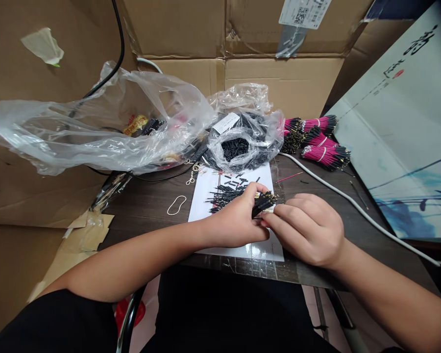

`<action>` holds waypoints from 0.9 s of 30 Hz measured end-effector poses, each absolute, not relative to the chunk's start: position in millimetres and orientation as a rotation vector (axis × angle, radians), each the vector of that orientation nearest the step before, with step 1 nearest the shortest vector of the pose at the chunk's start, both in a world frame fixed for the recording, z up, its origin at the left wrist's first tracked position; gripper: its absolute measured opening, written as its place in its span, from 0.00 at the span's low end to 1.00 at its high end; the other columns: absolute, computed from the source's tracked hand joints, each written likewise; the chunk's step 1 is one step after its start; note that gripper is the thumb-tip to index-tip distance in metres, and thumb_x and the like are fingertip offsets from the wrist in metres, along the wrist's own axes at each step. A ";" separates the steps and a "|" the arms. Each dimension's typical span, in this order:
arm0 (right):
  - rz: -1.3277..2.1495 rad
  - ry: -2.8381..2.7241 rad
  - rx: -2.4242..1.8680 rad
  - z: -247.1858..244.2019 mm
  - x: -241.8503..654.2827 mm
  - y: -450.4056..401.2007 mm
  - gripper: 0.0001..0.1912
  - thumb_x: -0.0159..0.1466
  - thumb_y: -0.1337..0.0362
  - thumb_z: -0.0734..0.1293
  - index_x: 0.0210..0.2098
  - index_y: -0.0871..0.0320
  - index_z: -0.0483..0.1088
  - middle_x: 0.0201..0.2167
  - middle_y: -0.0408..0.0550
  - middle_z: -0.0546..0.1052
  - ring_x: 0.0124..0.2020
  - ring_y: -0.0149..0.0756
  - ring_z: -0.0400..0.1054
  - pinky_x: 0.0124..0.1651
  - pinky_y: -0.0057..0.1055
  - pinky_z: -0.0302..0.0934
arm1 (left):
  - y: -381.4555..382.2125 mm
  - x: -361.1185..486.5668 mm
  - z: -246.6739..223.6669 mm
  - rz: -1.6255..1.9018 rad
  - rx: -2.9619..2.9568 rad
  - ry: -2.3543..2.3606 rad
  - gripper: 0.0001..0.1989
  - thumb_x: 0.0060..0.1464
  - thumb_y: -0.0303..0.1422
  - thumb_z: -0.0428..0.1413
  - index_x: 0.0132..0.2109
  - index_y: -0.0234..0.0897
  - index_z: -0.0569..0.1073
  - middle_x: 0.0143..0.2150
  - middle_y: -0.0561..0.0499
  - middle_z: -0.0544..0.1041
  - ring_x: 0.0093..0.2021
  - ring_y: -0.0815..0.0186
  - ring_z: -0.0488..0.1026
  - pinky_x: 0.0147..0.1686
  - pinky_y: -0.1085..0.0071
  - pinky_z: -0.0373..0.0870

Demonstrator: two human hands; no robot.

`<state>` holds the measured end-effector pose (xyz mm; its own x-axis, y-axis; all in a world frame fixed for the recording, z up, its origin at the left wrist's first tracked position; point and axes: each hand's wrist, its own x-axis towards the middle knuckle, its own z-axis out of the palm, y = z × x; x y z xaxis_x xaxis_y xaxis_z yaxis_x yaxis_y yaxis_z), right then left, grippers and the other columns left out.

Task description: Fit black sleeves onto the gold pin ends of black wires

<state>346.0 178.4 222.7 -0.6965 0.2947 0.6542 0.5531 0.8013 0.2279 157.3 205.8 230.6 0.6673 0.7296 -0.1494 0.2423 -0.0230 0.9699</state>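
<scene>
My left hand (238,223) is wrapped round a bundle of thin black wires (263,202) whose gold tips point right. My right hand (308,228) is closed, its fingertips pinched at the bundle's lower right edge; what they pinch is too small to make out. Beneath my left hand, more black wires (220,198) lie on a white sheet (202,198). Short black tubes (237,182) are scattered on the sheet behind them. An open plastic bag (215,147) full of such black tubes stands just behind the sheet.
Banded pink and black wire bundles (321,152) lie at the back right, near a white cable (338,196). A large clear bag (106,142) covers the back left. Rubber bands (176,205) and a loose pink wire (289,177) rest on the dark table (139,211). Cardboard walls (183,29) stand behind.
</scene>
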 end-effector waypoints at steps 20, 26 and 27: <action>-0.364 -2.036 -0.915 216.3 345.9 175.8 0.24 0.51 0.68 0.75 0.47 0.52 0.72 0.34 0.47 0.75 0.36 0.33 0.67 0.40 0.34 0.67 | 207.5 157.2 230.7 0.335 1.409 0.713 0.14 0.57 0.35 0.52 0.27 0.36 0.59 0.20 0.58 0.60 0.21 0.75 0.57 0.22 0.76 0.56; -0.350 -2.107 -0.873 215.5 345.0 177.1 0.26 0.54 0.68 0.73 0.53 0.52 0.70 0.44 0.50 0.76 0.43 0.38 0.69 0.48 0.38 0.67 | 205.5 157.8 231.3 0.232 1.168 0.700 0.19 0.56 0.40 0.54 0.25 0.38 0.54 0.17 0.62 0.53 0.16 0.77 0.53 0.17 0.77 0.52; -0.337 -2.115 -0.867 215.1 345.2 177.5 0.27 0.54 0.68 0.72 0.54 0.52 0.70 0.46 0.50 0.76 0.45 0.38 0.69 0.49 0.39 0.67 | 205.6 157.8 231.2 0.224 1.150 0.685 0.19 0.56 0.40 0.54 0.25 0.38 0.54 0.17 0.62 0.52 0.15 0.78 0.52 0.17 0.77 0.52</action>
